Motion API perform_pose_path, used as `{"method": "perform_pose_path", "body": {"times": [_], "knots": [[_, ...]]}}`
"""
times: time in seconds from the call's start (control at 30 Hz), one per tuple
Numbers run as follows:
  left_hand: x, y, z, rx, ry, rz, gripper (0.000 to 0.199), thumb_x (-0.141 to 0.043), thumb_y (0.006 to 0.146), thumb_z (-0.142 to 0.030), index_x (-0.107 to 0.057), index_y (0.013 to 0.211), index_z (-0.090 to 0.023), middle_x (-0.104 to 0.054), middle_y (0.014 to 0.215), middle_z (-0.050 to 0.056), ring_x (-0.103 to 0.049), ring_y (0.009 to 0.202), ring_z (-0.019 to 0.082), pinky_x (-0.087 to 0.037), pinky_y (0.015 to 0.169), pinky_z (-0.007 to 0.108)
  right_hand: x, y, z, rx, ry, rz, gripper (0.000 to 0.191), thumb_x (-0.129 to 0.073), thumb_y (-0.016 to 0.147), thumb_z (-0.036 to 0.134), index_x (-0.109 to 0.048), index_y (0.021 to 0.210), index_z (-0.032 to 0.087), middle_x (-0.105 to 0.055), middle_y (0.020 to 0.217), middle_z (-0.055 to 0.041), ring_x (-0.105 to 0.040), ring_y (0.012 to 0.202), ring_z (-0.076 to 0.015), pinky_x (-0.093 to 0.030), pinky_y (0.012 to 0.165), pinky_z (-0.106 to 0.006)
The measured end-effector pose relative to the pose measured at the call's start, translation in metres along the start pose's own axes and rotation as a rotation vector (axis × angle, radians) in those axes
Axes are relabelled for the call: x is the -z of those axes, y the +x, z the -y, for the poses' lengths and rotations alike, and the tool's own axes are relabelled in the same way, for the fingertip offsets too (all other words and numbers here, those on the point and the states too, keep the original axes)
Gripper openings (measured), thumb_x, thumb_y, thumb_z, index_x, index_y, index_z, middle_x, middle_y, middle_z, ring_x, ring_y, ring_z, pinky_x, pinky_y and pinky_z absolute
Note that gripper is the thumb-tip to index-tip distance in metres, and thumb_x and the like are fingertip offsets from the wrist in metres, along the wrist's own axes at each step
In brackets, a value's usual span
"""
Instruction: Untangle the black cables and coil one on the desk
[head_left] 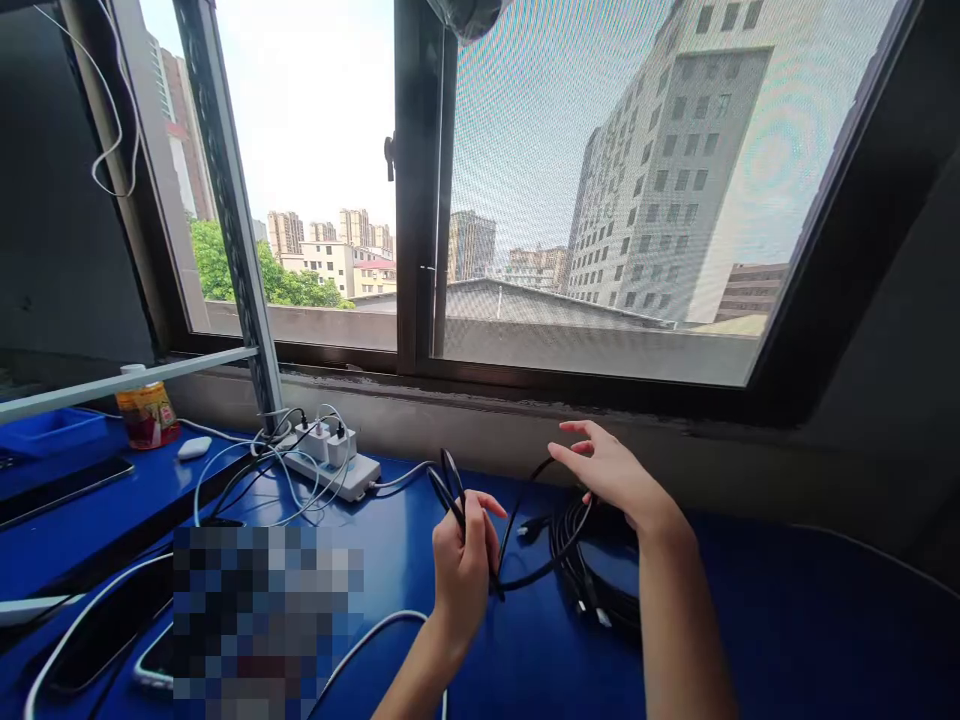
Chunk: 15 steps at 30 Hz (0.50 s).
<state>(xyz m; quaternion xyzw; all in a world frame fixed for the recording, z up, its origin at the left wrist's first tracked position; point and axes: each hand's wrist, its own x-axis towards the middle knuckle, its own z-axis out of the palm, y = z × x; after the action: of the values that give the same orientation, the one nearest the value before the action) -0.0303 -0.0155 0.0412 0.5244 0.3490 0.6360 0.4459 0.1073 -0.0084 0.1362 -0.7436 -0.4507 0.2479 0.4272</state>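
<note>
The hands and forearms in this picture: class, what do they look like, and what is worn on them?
The left hand and right hand are bare, with slim fingers and no gloves. No ring, watch or bracelet shows. The left forearm and right forearm show no sleeve, and no markings can be made out.

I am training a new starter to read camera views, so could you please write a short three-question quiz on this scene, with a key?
1. True or false: the left hand is closed around black cable.
2. What sits plugged into the power strip?
A) a desk lamp
B) white adapters
C) a kettle
3. Put these in order from the left edge of the view to the right: right hand, power strip, jar.

Key: 1. True. 2. B. 3. Jar, power strip, right hand.
</note>
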Motion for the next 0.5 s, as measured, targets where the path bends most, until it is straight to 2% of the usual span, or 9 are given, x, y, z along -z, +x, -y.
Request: {"method": "perform_pose_path", "body": {"times": [0.2, 0.37, 0.5], "knots": [[0.003, -0.002, 0.009, -0.169, 0.095, -0.042, 0.059, -0.033, 0.083, -0.073, -0.053, 0.066, -0.019, -0.039, 0.037, -0.007, -0.035, 0.032, 0.008, -0.031, 0.036, 0.021, 0.016, -0.007, -0.002, -0.048, -0.070, 0.008, 0.045, -0.056, 0.084, 0.029, -0.055, 0.127, 0.016, -0.059, 0.114, -0.0136, -0.052, 0.054, -0.0087, -0.042, 0.043, -0.020], [0.005, -0.002, 0.017, -0.294, 0.163, 0.006, 0.056, -0.030, 0.090, -0.064, -0.053, 0.064, -0.020, -0.046, 0.042, -0.004, -0.042, 0.034, 0.009, -0.039, 0.040, 0.023, 0.021, -0.005, -0.006, -0.039, -0.050, 0.019, 0.036, -0.055, 0.085, 0.026, -0.062, 0.118, 0.011, -0.064, 0.098, -0.0126, -0.046, 0.047, -0.0072, -0.035, 0.038, -0.020], [0.003, -0.002, 0.016, -0.293, 0.171, 0.038, 0.056, -0.031, 0.089, -0.064, -0.053, 0.063, -0.020, -0.046, 0.040, -0.004, -0.042, 0.033, 0.009, -0.040, 0.041, 0.023, 0.019, -0.006, -0.004, 0.023, 0.036, 0.021, 0.027, -0.056, 0.084, 0.021, -0.065, 0.109, 0.014, -0.066, 0.086, -0.0056, -0.040, 0.042, -0.0045, -0.031, 0.036, -0.017]]}}
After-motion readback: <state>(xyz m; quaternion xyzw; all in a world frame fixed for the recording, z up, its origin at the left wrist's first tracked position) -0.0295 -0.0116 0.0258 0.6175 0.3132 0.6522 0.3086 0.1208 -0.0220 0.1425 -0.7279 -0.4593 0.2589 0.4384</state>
